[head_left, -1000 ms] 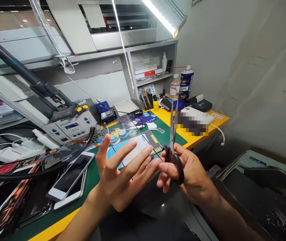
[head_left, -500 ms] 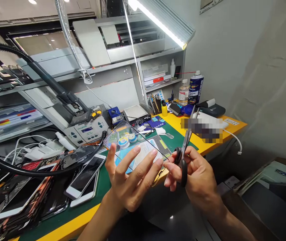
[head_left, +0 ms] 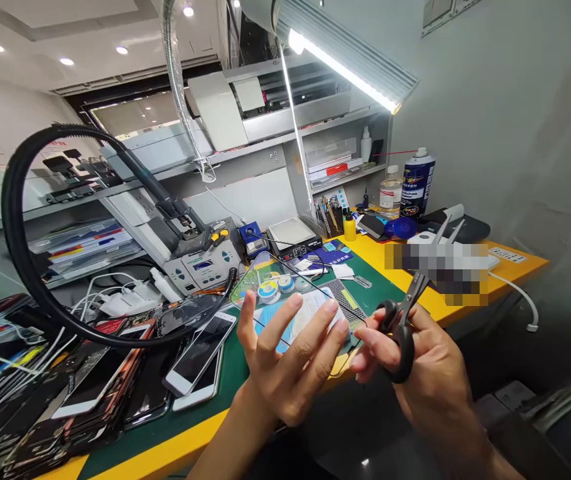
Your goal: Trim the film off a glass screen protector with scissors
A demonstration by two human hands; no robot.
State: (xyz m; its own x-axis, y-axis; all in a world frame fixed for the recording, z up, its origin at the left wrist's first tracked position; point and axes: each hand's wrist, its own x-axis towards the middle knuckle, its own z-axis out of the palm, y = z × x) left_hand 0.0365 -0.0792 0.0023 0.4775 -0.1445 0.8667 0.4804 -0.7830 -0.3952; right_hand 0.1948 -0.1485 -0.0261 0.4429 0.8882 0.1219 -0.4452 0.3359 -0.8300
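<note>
My right hand (head_left: 430,367) is closed around a pair of scissors (head_left: 408,303) with black handles. Their metal blades point up and away and stand a little apart. Close to the fingertips of that hand ends a thin black cord (head_left: 310,283), which runs back across the bench; whether the fingers pinch it I cannot tell. My left hand (head_left: 290,363) is raised just to the left, its fingers stretched and spread. The thumb is mostly hidden, and nothing shows in its grasp. Behind the left fingers lie a pale blue and white sheet (head_left: 298,313) and small tape rolls (head_left: 268,291).
Several phones (head_left: 200,357) are piled at the left on the green mat (head_left: 238,393). Above them loops a thick black hose (head_left: 8,220) beside a grey control box (head_left: 205,267). A spray can (head_left: 417,183) and a bottle (head_left: 390,193) stand behind, near a pixelated patch.
The view has shifted, so the bench and both hands appear farther right and lower. The scissor blades have spread wider. My left hand keeps its spread pose.
</note>
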